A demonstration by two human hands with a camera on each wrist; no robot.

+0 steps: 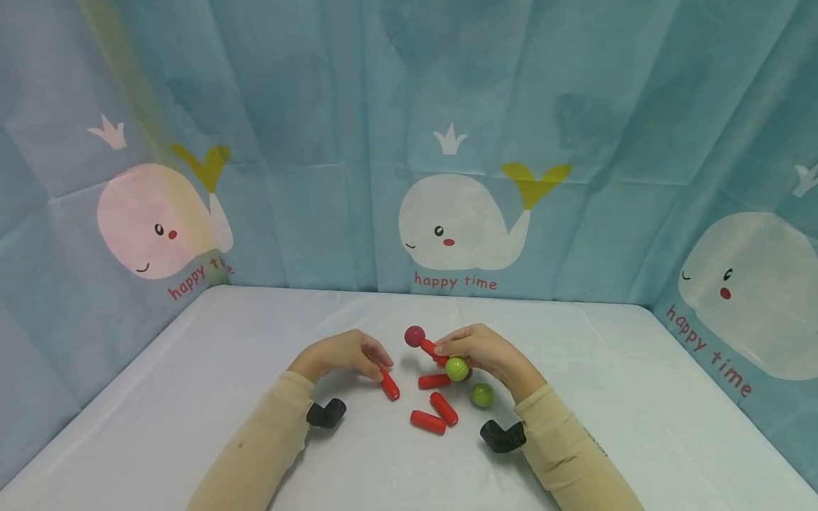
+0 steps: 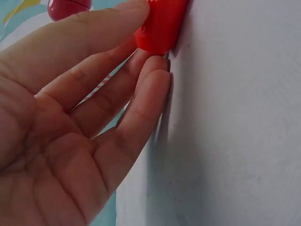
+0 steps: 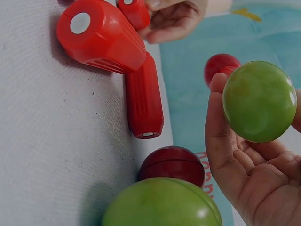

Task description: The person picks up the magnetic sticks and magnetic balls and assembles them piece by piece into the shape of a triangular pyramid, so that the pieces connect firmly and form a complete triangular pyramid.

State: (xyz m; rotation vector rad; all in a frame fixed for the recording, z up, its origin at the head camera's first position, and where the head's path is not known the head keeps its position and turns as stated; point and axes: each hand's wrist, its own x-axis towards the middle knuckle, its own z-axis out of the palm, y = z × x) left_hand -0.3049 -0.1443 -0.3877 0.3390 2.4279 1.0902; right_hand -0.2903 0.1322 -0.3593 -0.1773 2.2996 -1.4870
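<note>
My left hand (image 1: 350,353) pinches a short red rod (image 1: 390,385) between thumb and fingers, close to the white table; the left wrist view shows the same red rod (image 2: 162,23) at the fingertips. Raised above the table, my right hand (image 1: 482,349) holds another red rod (image 1: 430,347) with a dark red ball (image 1: 415,336) at its far end and a green ball (image 1: 456,368) at its near end. In the right wrist view this green ball (image 3: 258,101) hides most of that rod. Below lie a loose red rod (image 1: 433,382) and a second green ball (image 1: 482,395).
Two more red rods (image 1: 444,409) (image 1: 428,422) lie nearer the front, their ends close together. A second dark red ball (image 3: 172,165) rests behind the loose green ball. A blue curtain printed with whales (image 1: 345,213) stands behind the white tabletop (image 1: 255,333).
</note>
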